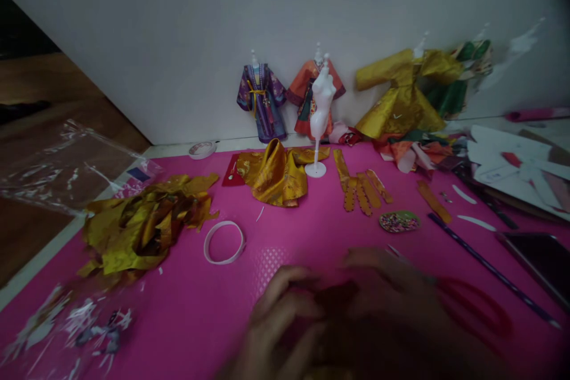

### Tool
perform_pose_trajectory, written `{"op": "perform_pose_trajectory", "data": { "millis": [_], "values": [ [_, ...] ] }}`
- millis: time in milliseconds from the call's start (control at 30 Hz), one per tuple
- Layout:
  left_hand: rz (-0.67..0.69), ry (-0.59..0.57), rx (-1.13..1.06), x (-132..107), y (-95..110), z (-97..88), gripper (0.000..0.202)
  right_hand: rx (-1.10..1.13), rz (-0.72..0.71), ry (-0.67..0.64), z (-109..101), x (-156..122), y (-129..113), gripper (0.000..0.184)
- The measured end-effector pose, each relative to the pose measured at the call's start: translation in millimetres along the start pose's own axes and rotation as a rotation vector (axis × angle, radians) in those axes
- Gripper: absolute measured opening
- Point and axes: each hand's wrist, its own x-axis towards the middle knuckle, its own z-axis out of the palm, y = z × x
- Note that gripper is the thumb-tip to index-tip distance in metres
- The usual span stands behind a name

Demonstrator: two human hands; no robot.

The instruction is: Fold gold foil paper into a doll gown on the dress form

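At the bottom middle, my left hand [285, 314] and my right hand [401, 294] face each other with fingers bent. Between their fingertips is a small piece of dark gold fabric [336, 297], in shadow and blurred. More gold shows faintly below it. Just beyond my right hand lies a pair of scissors with red handles [496, 309], partly covered by the hand. Farther off, a bare white mini mannequin [321, 101] stands beside a folded gold brocade garment [280, 178]. Several cut gold strips [356, 187] lie to its right.
A roll of white tape [224, 242] and a heap of gold scraps [146, 222] lie left. Right are a pin box [399, 221], a dark pencil [494, 270], a phone [541, 261] and paper patterns [521, 160]. Dressed mannequins, one in purple [262, 98], line the wall.
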Motion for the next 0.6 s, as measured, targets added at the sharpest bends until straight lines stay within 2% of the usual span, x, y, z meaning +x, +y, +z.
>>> {"op": "perform_pose_trajectory", "data": {
  "millis": [100, 233, 300, 433, 600],
  "values": [
    [-0.071, 0.047, -0.086, 3.2, -3.0, 2.1, 0.023, 0.064, 0.063, 0.016, 3.9, 0.3, 6.3, 0.024],
    [-0.187, 0.182, -0.265, 8.6, -5.2, 5.5, 0.013, 0.126, 0.131, 0.024, 9.5, 2.2, 16.2, 0.041],
    [-0.246, 0.232, -0.358, 11.3, -6.4, 6.0, 0.011, 0.195, 0.243, 0.019, 12.5, 3.9, 18.7, 0.043],
    [-0.314, 0.282, -0.477, 15.4, -10.3, 4.8, 0.010, 0.471, 0.479, -0.023, 20.4, 7.4, 17.6, 0.047],
    [-0.355, 0.314, -0.483, 17.5, -14.1, 5.2, 0.012, 0.626, 0.623, 0.011, 27.8, 10.4, 13.9, 0.038]
  ]
}}
